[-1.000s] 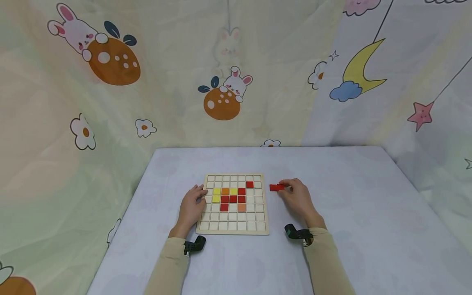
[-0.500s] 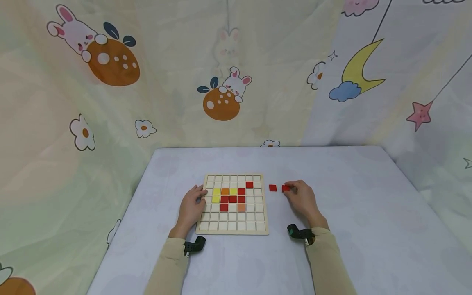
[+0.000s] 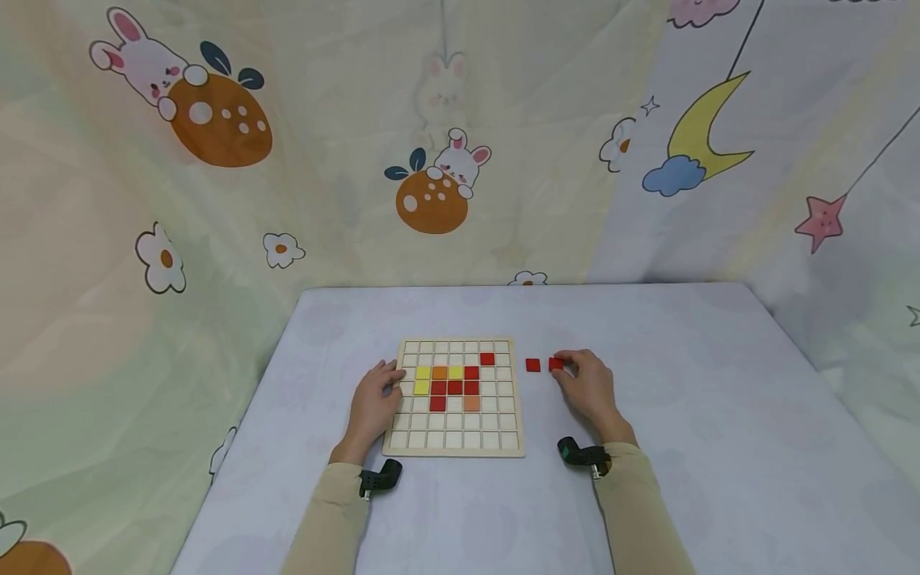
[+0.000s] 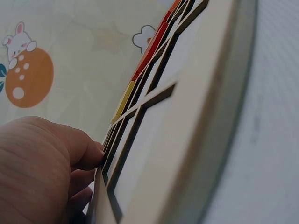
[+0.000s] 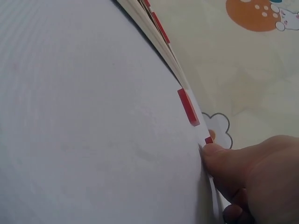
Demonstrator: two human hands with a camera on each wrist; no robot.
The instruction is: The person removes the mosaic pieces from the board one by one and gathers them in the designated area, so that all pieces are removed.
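Observation:
A square wooden grid board [image 3: 496, 439] lies on the table, with red, yellow and orange square tiles set in some of its cells. My left hand [image 3: 374, 407] holds the board's left edge; in the left wrist view its thumb and fingers [image 4: 88, 154] meet the rim. Right of the board, my right hand [image 3: 585, 391] pinches a small red tile [image 3: 556, 364] between thumb and fingers, close over the table. Most of that tile is hidden by the thumb in the right wrist view. Between it and the board lies another red tile [image 3: 533, 365], flat and apart from both.
A pale cloth covers the table [image 3: 719, 447]. Behind it and at the sides hangs a curtain [image 3: 323, 120] printed with rabbits, flowers and a moon. Each wrist wears a black camera [image 3: 381, 477].
My right hand has drawn one red tile to the right, away from the other red tile, which has stayed put. The left hand and the board have not moved.

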